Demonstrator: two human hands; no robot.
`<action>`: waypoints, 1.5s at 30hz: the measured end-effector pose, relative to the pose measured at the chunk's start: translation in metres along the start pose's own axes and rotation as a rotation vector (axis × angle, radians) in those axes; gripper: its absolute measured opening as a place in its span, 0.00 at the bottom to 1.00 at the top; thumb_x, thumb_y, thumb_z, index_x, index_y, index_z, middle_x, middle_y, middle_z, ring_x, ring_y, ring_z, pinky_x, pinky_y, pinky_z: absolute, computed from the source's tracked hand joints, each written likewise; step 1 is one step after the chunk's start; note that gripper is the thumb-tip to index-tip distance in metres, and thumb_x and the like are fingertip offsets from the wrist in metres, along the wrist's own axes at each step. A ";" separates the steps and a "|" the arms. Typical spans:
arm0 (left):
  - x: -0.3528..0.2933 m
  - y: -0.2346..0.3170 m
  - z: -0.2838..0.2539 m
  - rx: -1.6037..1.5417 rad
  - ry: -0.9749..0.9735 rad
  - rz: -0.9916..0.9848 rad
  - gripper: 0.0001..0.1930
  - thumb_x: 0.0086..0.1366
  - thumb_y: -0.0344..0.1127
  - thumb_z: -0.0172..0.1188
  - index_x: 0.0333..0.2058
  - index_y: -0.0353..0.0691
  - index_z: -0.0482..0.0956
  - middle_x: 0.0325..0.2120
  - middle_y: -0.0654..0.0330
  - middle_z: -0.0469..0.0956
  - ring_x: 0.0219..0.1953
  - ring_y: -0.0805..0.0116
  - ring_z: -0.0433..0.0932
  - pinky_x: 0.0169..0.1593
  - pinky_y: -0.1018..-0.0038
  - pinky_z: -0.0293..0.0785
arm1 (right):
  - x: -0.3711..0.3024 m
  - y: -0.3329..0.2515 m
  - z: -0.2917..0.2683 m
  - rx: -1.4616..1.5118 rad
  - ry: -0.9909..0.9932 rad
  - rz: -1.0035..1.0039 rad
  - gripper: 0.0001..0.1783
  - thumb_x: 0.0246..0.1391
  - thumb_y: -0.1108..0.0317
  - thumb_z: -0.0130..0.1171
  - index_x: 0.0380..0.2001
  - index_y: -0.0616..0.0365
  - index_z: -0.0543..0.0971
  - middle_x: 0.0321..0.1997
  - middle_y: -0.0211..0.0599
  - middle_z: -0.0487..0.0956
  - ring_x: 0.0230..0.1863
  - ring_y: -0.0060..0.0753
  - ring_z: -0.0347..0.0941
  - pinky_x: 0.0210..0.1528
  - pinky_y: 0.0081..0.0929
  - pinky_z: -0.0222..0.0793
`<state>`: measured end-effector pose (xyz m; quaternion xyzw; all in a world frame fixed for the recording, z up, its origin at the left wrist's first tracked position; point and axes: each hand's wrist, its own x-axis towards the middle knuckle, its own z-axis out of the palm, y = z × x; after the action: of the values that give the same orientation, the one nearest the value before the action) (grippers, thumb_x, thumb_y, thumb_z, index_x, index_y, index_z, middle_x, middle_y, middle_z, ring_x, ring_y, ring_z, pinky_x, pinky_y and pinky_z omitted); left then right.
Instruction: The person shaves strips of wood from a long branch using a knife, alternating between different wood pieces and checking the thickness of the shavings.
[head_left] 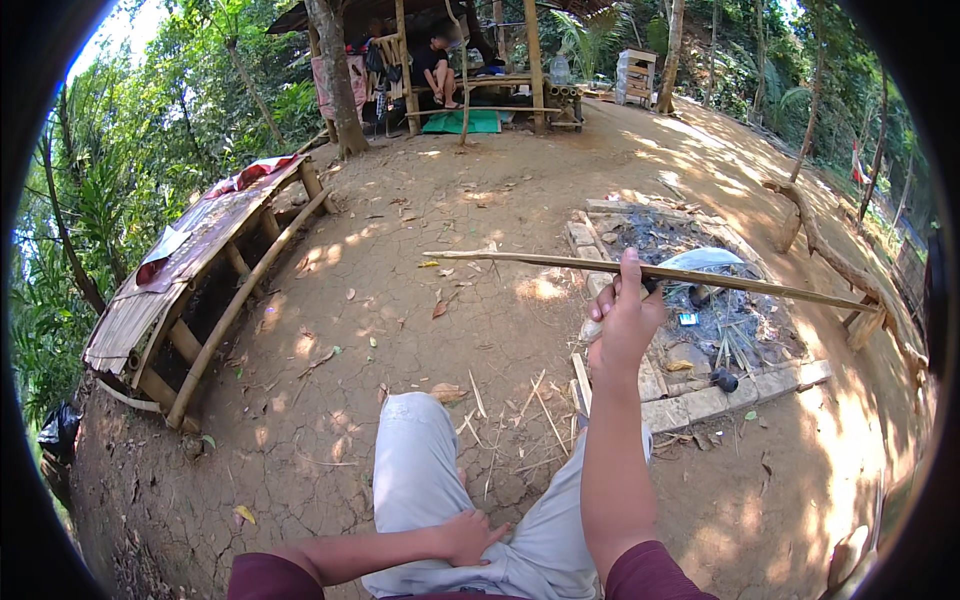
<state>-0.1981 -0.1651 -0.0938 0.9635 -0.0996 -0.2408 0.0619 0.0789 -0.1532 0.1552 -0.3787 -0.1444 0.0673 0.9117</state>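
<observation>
My right hand (628, 305) is raised before me, closed, with its thumb up against a long, thin bamboo strip (520, 259). The strip lies nearly level across the view, reaching well out to both sides of the hand. A bright, curved, blade-like shape (705, 258) shows just beyond the strip, beside the hand. Below the fingers a small pale end sticks out; whether it belongs to that shape I cannot tell. My left hand (470, 537) lies on my lap over grey trousers (415, 450), its fingers stretched out and holding nothing.
A brick-edged fire pit (715, 405) with ash and litter lies ahead right. To the left stands a low bamboo bench (200, 270). Thin strips (540, 400) litter the cracked earth by my feet. Farther back, a person (437, 72) sits in a shelter; a crooked log (815, 230) lies right.
</observation>
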 end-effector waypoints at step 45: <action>0.054 -0.025 -0.004 -0.194 -0.544 0.583 0.16 0.55 0.30 0.58 0.42 0.31 0.72 0.36 0.44 0.80 0.43 0.42 0.79 0.44 0.53 0.75 | 0.048 0.050 -0.094 -0.045 0.069 0.540 0.13 0.60 0.60 0.62 0.31 0.49 0.67 0.21 0.20 0.63 0.16 0.12 0.58 0.16 0.17 0.54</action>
<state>-0.1455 -0.1523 -0.1184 0.7857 -0.3579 -0.4677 0.1893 0.1531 -0.1699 0.0667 -0.4258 -0.0086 0.2920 0.8564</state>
